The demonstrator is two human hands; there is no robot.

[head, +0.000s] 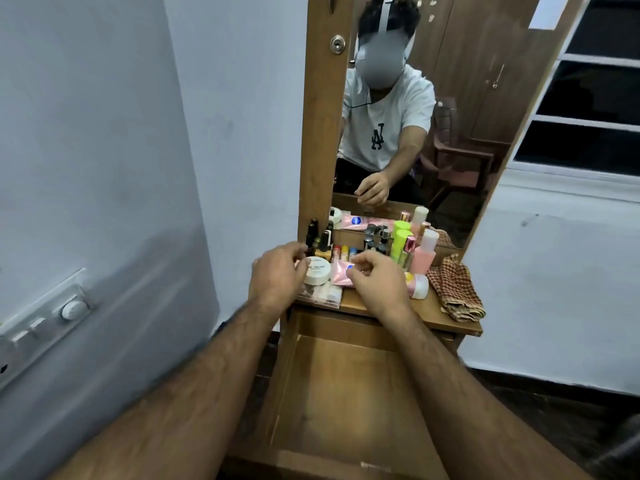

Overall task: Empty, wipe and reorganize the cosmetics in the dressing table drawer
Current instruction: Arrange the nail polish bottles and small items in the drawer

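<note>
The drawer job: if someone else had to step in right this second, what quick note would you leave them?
Left hand: fingers curled against the white round jar on the table top.
Right hand: pinching the pink tube lying beside the jar.
Drawer: pulled open and looks empty.
Cosmetics: all on the table top in front of the mirror, among them nail polish bottles, a green bottle and a pink bottle.
Checked cloth: at the right end of the table top.
Done: emptying. Whether it has been wiped cannot be told.
Left: put the cosmetics back in order.
</note>
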